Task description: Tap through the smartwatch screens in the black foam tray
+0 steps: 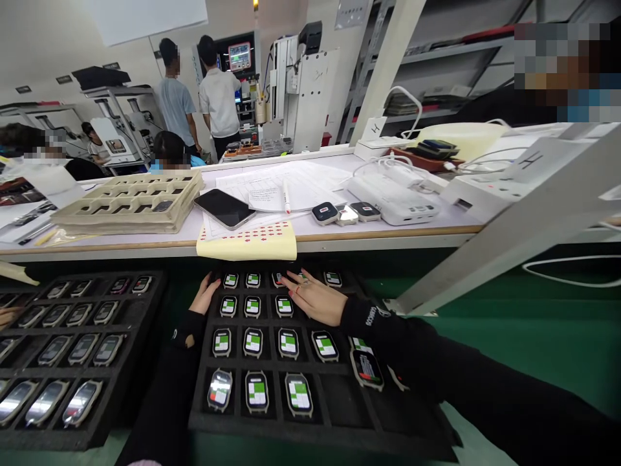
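Note:
A black foam tray [339, 414] lies in front of me with several smartwatch bodies [256, 390] in its pockets, their screens lit green and white. My left hand [204, 296] rests on the tray's far left edge, fingers curled over the rim. My right hand [313, 296] lies flat and open over the watches in the tray's far right rows, fingertips touching a watch near the top row. Both arms wear black sleeves.
A second black tray [121, 401] of dark-screened watches sits to the left. Beyond, a white bench holds a beige empty tray [130, 204], a phone [224, 208], a sticker sheet [247, 241], papers, loose watches [325, 212] and white boxes. Other people stand at machines behind.

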`<state>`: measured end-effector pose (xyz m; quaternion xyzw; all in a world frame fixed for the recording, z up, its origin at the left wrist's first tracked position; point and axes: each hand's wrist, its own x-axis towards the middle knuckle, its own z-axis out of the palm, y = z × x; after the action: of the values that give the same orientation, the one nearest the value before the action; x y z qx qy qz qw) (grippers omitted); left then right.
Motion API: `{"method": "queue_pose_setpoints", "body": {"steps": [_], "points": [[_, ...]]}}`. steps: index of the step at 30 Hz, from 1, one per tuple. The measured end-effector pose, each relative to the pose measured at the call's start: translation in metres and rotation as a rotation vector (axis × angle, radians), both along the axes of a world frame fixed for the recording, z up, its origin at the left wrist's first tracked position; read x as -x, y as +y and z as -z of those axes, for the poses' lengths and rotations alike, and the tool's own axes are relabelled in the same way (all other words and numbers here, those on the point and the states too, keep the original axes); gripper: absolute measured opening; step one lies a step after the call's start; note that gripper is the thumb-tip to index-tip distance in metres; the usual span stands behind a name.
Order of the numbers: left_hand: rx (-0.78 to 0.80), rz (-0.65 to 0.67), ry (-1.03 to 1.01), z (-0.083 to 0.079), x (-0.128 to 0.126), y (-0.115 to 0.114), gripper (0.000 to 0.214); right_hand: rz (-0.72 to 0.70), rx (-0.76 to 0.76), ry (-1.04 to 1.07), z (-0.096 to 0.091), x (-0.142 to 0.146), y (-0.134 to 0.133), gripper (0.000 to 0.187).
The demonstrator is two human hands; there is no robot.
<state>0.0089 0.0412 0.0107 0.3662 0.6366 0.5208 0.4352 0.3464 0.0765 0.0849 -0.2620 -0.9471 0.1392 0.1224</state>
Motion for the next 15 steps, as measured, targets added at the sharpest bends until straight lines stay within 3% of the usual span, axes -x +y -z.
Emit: {"method": "queue_pose_setpoints", "body": {"steps": [4,7,11,15], "points": [[-0.019,-0.043,-0.096,0.010,0.007,-0.005,0.043,-0.001,-0.017,0.006,-0.001,-0.006,0.000,0.051],[-0.034,-0.081,-0.153,0.013,0.011,-0.008,0.039,0.006,-0.018,0.026,-0.012,-0.019,-0.007,0.052],[-0.050,-0.118,-0.217,0.011,0.015,-0.014,0.043,0.042,0.018,0.079,-0.049,-0.043,-0.033,0.053],[-0.074,-0.122,-0.261,0.007,0.014,-0.019,0.054,0.183,-0.053,0.299,-0.095,-0.092,-0.084,0.046]]}}
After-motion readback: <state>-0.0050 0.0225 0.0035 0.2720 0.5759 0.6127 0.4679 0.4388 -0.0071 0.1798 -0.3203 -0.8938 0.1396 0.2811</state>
